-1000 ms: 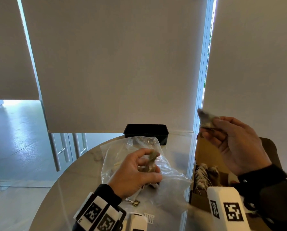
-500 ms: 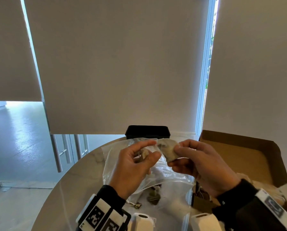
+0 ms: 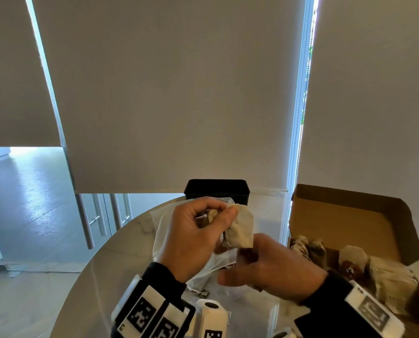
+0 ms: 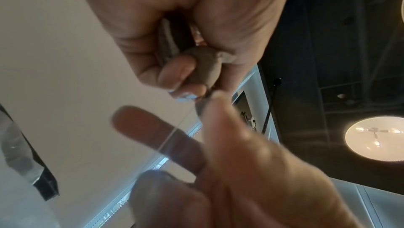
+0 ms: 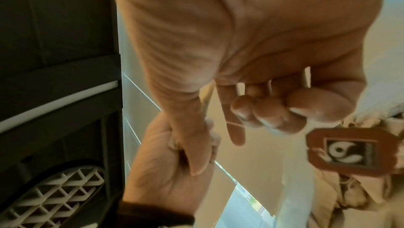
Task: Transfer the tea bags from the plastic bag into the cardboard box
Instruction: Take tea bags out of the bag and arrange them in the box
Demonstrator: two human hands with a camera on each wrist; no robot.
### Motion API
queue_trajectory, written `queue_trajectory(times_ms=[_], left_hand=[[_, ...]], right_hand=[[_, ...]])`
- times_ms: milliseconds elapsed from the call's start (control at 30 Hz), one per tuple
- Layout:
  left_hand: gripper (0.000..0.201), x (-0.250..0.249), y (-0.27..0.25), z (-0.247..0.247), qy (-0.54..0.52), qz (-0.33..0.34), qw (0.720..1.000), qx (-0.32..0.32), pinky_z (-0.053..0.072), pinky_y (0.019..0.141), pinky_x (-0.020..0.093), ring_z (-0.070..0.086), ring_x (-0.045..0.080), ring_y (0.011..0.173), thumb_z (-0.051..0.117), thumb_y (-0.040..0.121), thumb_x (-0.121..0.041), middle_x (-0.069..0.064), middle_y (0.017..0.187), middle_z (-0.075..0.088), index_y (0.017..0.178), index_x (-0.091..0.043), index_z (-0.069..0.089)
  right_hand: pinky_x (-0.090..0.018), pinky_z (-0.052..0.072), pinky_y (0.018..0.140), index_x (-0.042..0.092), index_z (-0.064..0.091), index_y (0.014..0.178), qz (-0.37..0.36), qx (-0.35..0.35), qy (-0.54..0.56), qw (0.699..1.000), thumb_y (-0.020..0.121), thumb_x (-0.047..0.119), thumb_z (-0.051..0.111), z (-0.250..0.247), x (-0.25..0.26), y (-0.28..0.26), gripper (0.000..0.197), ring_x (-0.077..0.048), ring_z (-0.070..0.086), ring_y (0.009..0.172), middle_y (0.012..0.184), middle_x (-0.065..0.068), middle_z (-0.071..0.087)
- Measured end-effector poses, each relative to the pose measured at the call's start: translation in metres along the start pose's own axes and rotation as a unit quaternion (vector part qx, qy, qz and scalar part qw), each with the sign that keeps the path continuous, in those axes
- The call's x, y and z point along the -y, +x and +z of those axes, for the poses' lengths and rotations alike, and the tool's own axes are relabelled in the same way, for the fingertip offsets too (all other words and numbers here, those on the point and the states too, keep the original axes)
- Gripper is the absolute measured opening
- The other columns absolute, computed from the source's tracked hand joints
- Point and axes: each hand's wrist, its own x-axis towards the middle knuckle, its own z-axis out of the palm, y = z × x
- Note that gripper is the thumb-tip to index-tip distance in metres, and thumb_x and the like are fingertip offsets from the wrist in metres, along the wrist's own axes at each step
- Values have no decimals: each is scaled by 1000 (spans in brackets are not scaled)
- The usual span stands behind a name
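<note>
My left hand (image 3: 224,211) is raised over the table and pinches the top corner of a beige tea bag (image 3: 241,230), with a smaller brown bag (image 3: 212,214) between its fingers. Just below, my right hand (image 3: 247,252) has curled fingers that grip the bottom of the same tea bag. In the left wrist view a thin string (image 4: 170,133) runs across the fingers. The clear plastic bag (image 3: 164,232) lies crumpled behind my left hand. The open cardboard box (image 3: 349,220) stands to the right with several tea bags (image 3: 388,276) in it.
A black container (image 3: 217,189) stands at the table's far edge behind the plastic bag. A red-brown paper tag (image 5: 349,150) among tea bags shows at the right of the right wrist view. The round table (image 3: 130,240) drops off to the left.
My right hand came over from above the box, met the left hand, then dropped under the tea bag. The left hand rose slightly. The view has tipped down and shows the box's contents.
</note>
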Motion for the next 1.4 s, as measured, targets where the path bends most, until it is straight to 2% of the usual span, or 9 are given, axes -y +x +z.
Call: queue_trajectory(times_ms=[100, 200, 367, 500, 667, 833, 1033, 1233, 1400], left_hand=[[13, -3, 0, 0, -5, 5, 1000, -15, 42, 46, 14, 54, 4, 48, 67, 76, -26, -7, 59, 63, 76, -14, 72], [21, -1, 2, -5, 13, 10, 999, -37, 46, 48, 19, 55, 13, 49, 65, 71, -40, -2, 62, 65, 76, -20, 72], [11, 7, 5, -11, 32, -10, 998, -49, 46, 52, 18, 55, 7, 51, 69, 78, -28, -6, 61, 65, 76, -18, 72], [2, 22, 6, -15, 95, -38, 992, -73, 52, 63, 24, 62, 4, 62, 72, 77, -32, -13, 73, 71, 77, -30, 73], [5, 28, 6, -16, 101, -59, 987, -111, 51, 61, 20, 58, 4, 57, 72, 77, -34, -9, 73, 72, 79, -30, 73], [14, 24, 2, -9, 118, -54, 991, -12, 44, 60, 15, 56, -3, 56, 66, 85, -31, -15, 64, 67, 76, -24, 74], [18, 15, -4, 5, 109, -31, 991, 77, 39, 54, 7, 53, -6, 51, 60, 89, -22, -21, 57, 62, 77, -23, 74], [20, 13, -5, 8, 79, -55, 992, 77, 42, 53, 9, 53, -2, 50, 59, 86, -33, -6, 59, 64, 80, -21, 74], [19, 14, -4, 6, 95, -47, 992, 65, 42, 52, 9, 54, -1, 49, 61, 86, -31, -4, 62, 65, 81, -19, 74]], right_hand=[[-15, 40, 54, 27, 68, 98, 25, 14, -45, 999, 82, 37, 72, 5, -7, 2, 19, 0, 42, 49, 54, 16, 54], [-21, 44, 62, 24, 71, 88, 55, 28, -86, 994, 84, 39, 68, 5, -14, 3, 16, -3, 47, 59, 70, 7, 60], [-12, 48, 60, 22, 68, 90, 50, 40, -92, 994, 91, 29, 63, -6, -10, -5, 8, 1, 60, 62, 77, 8, 68], [-19, 53, 67, 27, 61, 103, 9, -12, -60, 998, 86, 30, 65, -22, 14, -18, 18, -7, 67, 70, 85, 5, 74], [-34, 55, 82, 20, 68, 86, -38, -63, -54, 996, 68, 43, 67, -42, 37, -36, 29, -16, 70, 78, 82, 2, 75], [-23, 50, 81, 32, 69, 76, -41, -167, -215, 961, 73, 49, 69, -37, 43, -29, 17, 8, 58, 88, 96, 19, 67], [-25, 58, 72, 24, 68, 78, -26, -145, -256, 955, 77, 39, 74, -37, 44, -21, 16, -7, 65, 74, 78, 7, 70], [-16, 46, 65, 34, 65, 98, 43, -127, -300, 945, 84, 29, 72, -73, 30, -35, 16, 0, 63, 64, 79, 12, 67], [-23, 46, 63, 28, 65, 79, 157, -143, -354, 911, 84, 27, 71, -122, -1, -53, 8, -4, 61, 60, 75, 9, 67]])
